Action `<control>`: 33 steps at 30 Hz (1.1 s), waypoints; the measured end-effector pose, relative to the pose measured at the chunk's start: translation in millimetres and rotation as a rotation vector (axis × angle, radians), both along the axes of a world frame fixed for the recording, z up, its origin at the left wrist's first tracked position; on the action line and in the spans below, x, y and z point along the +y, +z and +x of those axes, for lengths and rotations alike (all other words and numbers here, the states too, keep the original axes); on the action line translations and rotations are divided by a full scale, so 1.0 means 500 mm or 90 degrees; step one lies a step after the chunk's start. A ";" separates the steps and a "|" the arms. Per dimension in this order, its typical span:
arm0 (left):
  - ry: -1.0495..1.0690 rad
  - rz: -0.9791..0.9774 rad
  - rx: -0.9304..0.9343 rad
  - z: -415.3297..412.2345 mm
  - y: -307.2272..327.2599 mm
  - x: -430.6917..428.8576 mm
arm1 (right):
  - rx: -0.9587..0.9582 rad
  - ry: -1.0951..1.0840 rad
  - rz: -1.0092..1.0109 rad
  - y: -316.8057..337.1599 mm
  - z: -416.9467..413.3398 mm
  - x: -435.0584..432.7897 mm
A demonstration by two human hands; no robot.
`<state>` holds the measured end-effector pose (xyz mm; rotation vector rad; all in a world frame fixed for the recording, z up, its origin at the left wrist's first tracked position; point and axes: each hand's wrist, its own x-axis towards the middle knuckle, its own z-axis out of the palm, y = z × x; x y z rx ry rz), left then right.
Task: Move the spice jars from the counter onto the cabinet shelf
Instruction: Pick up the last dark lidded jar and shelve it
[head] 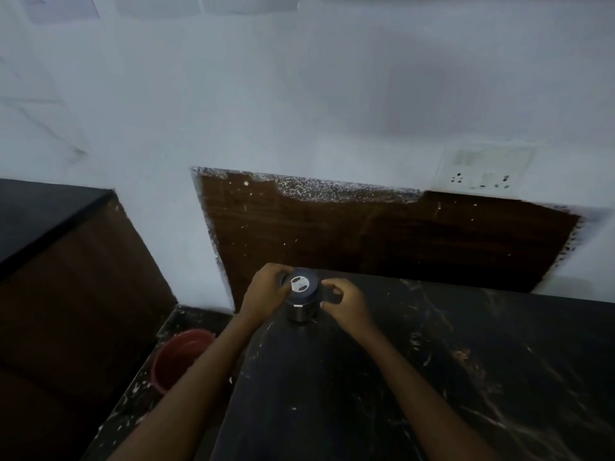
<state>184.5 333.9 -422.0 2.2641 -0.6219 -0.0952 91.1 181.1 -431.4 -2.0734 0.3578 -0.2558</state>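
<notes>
My left hand (266, 291) grips the spice jar (302, 299) on the tabletop (432, 361); my right hand (346, 304) curls just beside it, and I cannot tell if it touches.

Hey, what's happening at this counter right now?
A person has both hands at one spice jar, steel-bodied with a dark lid, which appears to rest on the dark counter. The left hand grips it near the lid. The right hand is curled at the other side, contact unclear. No shelf is in view. A red bucket stands lower left.
</notes>
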 end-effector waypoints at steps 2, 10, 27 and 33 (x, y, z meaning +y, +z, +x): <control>-0.005 0.041 0.030 0.024 -0.038 0.010 | 0.027 -0.007 -0.002 -0.038 0.030 0.008; -0.011 0.020 0.247 0.067 -0.127 -0.021 | 0.080 -0.017 0.054 -0.142 0.121 0.037; 0.073 -0.237 0.244 -0.003 -0.040 -0.036 | -0.011 -0.066 0.121 -0.010 0.023 -0.019; -0.021 -0.320 0.388 -0.100 0.060 -0.101 | -0.079 -0.056 0.218 0.150 -0.124 -0.083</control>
